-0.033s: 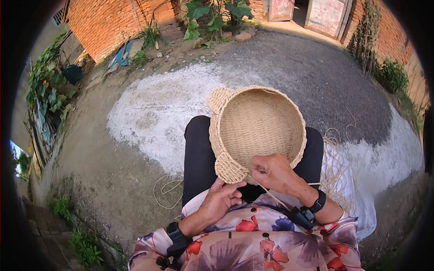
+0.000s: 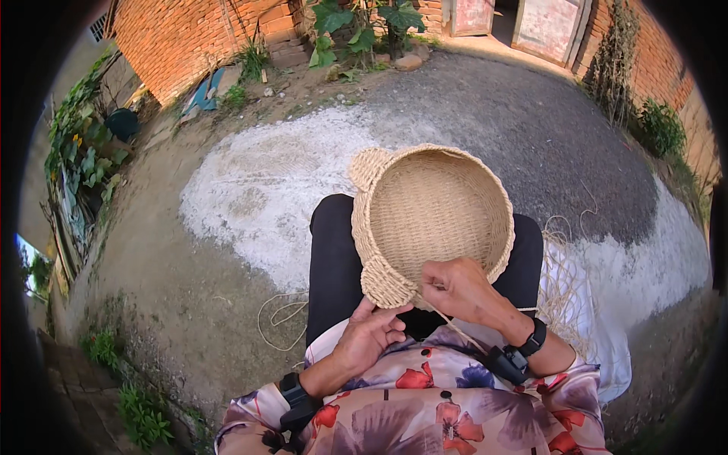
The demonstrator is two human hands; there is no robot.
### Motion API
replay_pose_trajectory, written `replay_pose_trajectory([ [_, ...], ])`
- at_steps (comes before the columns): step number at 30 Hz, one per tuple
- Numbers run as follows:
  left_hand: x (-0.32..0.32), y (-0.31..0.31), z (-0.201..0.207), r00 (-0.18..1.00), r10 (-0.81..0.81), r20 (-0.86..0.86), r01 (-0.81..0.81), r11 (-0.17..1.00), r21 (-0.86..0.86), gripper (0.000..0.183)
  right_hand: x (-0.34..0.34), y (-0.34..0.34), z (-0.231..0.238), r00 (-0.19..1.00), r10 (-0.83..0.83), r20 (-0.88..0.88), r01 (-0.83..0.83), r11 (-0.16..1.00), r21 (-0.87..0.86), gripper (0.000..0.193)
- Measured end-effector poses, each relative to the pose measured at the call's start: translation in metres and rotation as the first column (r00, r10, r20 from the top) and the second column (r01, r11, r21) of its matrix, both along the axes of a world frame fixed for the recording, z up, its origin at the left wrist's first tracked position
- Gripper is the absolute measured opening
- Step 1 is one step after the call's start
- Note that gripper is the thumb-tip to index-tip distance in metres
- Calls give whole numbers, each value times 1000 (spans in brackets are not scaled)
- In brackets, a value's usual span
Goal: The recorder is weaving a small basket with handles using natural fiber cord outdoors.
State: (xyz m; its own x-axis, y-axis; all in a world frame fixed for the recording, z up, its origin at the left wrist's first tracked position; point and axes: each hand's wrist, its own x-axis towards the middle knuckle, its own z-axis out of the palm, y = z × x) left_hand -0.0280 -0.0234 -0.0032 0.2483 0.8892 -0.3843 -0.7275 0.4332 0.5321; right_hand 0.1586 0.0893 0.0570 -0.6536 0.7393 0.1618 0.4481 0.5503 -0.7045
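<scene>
A round, shallow basket woven from tan cord rests tilted on my lap, its hollow facing up. Two rounded woven ears stick out from its left side, a far ear and a near ear. My left hand grips the tip of the near ear from below, fingers partly curled. At the near rim my right hand is closed in a pinch on a thin cord; its fingertips are partly hidden. That cord slants from the near ear toward my right wrist.
Loose tan cord lies tangled on a white sack to my right. Another loop of cord is on the ground at left. Brick walls, leafy plants and a doorway stand ahead.
</scene>
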Motion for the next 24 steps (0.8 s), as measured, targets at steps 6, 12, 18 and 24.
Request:
replay_pose_trajectory([
  [6,8,1,-5,982,103,-158,-102,995,16,29,-9,5,1,990,97,99,-103,994,48,11],
  [12,17,4,-7,893,115,-435,-101,993,56,27,-7,-2,7,962,169,215,-218,949,227,13],
  [18,17,3,-7,888,92,-450,-79,996,48,27,6,3,5,986,141,83,-155,969,193,13],
  [24,18,2,-7,905,64,-421,-65,998,12,27,-3,3,-3,981,163,104,-186,940,285,12],
])
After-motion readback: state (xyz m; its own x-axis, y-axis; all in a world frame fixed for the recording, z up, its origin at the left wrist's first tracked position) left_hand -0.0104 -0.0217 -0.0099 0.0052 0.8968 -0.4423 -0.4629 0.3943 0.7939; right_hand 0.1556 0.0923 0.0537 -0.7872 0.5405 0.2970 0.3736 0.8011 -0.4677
